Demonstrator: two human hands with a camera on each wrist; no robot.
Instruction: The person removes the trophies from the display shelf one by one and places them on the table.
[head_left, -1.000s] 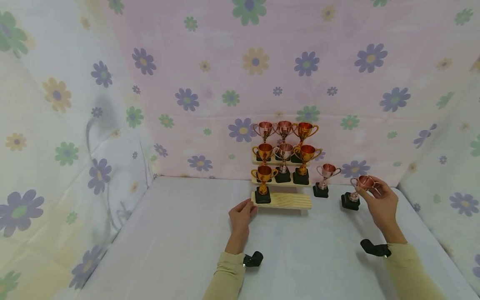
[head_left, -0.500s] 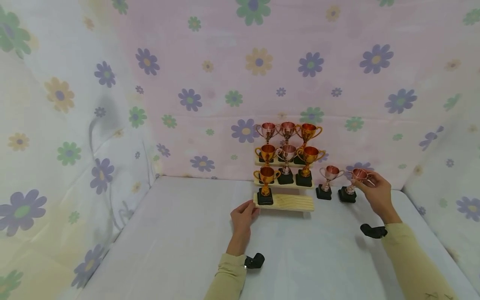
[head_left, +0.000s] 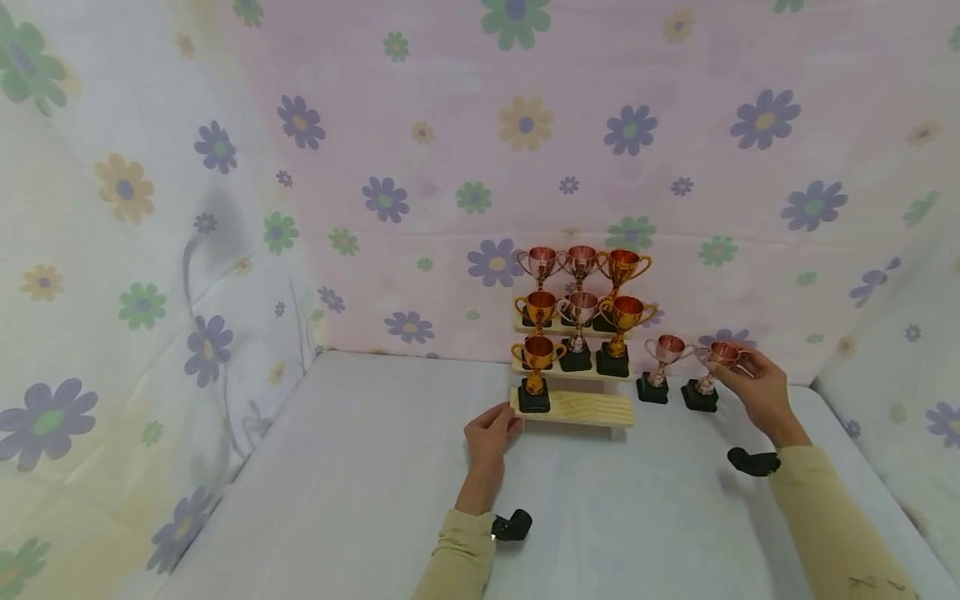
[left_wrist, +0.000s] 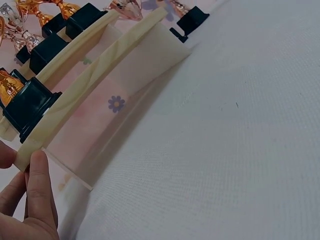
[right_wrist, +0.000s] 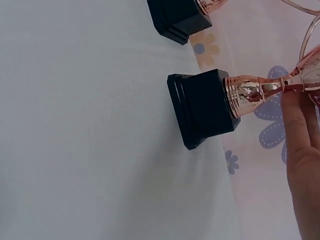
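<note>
My left hand (head_left: 491,433) pinches the left end of the lowest step of a tiered wooden display stand (head_left: 592,408), thumb above and fingers below in the left wrist view. A gold trophy cup (head_left: 537,354) with a black base stands on that step's left end. Over to the right, my right hand (head_left: 761,396) holds a rose-gold trophy cup (head_left: 705,385) by its upper part. Its black base (right_wrist: 205,107) is at the tabletop; whether it bears on the cloth I cannot tell. Just left of it another rose-gold trophy (head_left: 660,367) stands upright, apart from the stand.
Gold and pinkish trophies fill the middle step (head_left: 615,373) and the top step (head_left: 517,325) in rows. White cloth covers the table (head_left: 360,467). A flowered backdrop (head_left: 420,275) rises right behind the stand, with cloth walls at both sides.
My right hand has brought the held rose-gold trophy leftward, closer to the standing one, and its tilt has lessened. My left hand keeps its place on the stand. The head view has shifted slightly.
</note>
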